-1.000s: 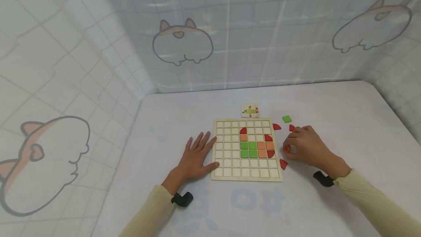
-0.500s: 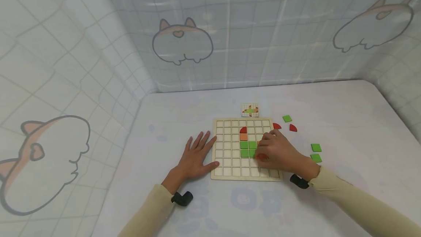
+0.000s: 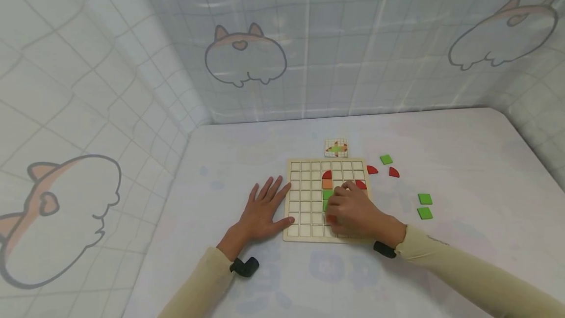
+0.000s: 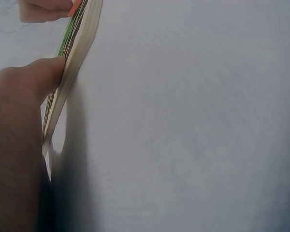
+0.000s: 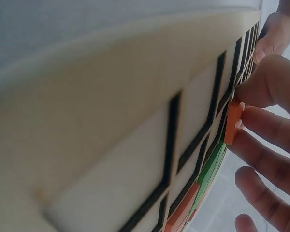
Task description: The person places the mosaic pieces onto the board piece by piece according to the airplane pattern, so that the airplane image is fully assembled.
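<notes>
A wooden grid board (image 3: pixel 305 198) lies on the table with green squares (image 3: pixel 327 194), an orange square (image 3: pixel 327 184) and red quarter-circles (image 3: pixel 326 174) in its cells. My right hand (image 3: pixel 357 212) is over the board's lower middle and pinches an orange square tile (image 5: pixel 233 121) between thumb and fingers. In the right wrist view that tile is at the grid surface, beside the green ones; whether it is seated, I cannot tell. My left hand (image 3: pixel 260 212) lies with fingers spread at the board's left edge, its thumb (image 4: pixel 50 72) touching the rim. The right hand hides several cells.
A small pattern card (image 3: pixel 336 147) lies behind the board. To the right are loose red quarter-circles (image 3: pixel 394 172) and green squares (image 3: pixel 425 198), with another green square (image 3: pixel 386 159) farther back. A tiled-print wall (image 3: pixel 331 63) rises behind the table.
My right hand has carried the orange tile leftward from beside the board to its lower middle, uncovering two green squares on the table. The left hand has stayed in place.
</notes>
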`<action>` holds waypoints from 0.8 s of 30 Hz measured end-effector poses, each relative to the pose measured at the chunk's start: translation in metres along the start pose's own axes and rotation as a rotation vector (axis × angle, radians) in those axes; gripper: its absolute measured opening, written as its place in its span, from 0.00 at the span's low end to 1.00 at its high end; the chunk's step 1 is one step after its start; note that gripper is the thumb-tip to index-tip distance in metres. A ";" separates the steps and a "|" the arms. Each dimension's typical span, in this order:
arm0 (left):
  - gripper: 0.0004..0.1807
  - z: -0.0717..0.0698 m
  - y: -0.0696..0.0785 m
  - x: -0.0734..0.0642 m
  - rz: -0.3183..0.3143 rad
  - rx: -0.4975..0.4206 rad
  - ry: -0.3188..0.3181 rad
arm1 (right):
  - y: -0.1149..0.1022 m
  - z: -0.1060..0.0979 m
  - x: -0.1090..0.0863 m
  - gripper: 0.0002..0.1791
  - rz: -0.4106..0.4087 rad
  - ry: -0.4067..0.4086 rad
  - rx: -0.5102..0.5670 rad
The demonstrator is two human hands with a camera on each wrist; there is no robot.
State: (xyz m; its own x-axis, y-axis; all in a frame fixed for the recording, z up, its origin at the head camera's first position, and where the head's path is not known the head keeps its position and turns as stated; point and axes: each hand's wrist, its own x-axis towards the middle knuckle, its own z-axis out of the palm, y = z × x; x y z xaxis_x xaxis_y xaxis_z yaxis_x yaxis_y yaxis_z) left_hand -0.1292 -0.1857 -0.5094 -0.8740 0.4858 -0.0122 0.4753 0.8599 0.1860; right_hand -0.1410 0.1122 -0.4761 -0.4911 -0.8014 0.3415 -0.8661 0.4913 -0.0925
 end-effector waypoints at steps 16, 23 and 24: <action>0.48 -0.002 0.001 -0.001 0.010 0.004 0.020 | -0.003 -0.001 -0.005 0.06 -0.028 0.004 0.013; 0.48 0.001 0.000 -0.001 0.006 0.005 0.017 | 0.000 -0.005 -0.012 0.07 0.044 -0.033 0.026; 0.48 0.001 0.000 -0.001 0.005 0.004 0.014 | 0.002 -0.007 -0.014 0.08 0.062 -0.041 0.029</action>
State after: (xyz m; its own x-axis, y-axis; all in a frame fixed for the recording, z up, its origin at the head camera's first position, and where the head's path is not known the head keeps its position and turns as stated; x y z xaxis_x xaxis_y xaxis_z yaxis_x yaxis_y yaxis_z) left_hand -0.1282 -0.1858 -0.5103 -0.8730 0.4878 0.0027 0.4800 0.8581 0.1825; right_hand -0.1353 0.1270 -0.4751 -0.5468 -0.7832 0.2961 -0.8359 0.5307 -0.1398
